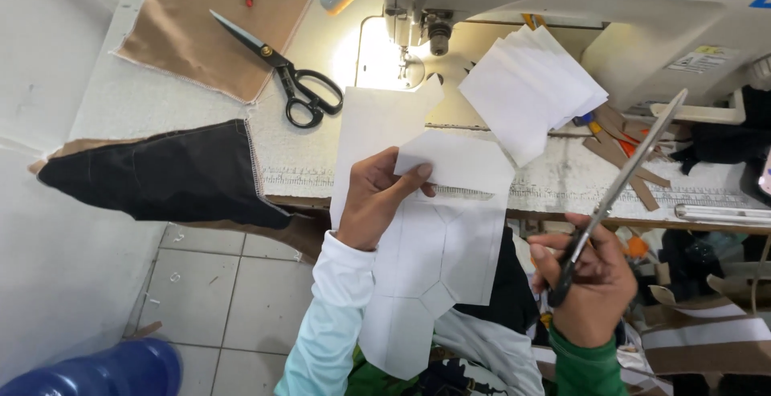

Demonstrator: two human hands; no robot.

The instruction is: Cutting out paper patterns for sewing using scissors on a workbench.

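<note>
My left hand (376, 199) holds a white sheet of interfacing or paper (434, 259) with pencilled outlines, its thumb pinching a small cut white piece (458, 159) against the sheet. My right hand (586, 279) grips a pair of long silver scissors (622, 179) by the black handles, blades closed and pointing up to the right, apart from the sheet. Both hands hover in front of the sewing table's (313, 167) near edge.
A white sewing machine (562, 2) stands at the back with a fanned stack of white cut pieces (530, 91) beside its needle. Black-handled scissors (293, 83) lie by tan fabric (209, 26). Dark fabric (169, 175) hangs off the table's left. A blue container (104, 372) sits on the tiled floor.
</note>
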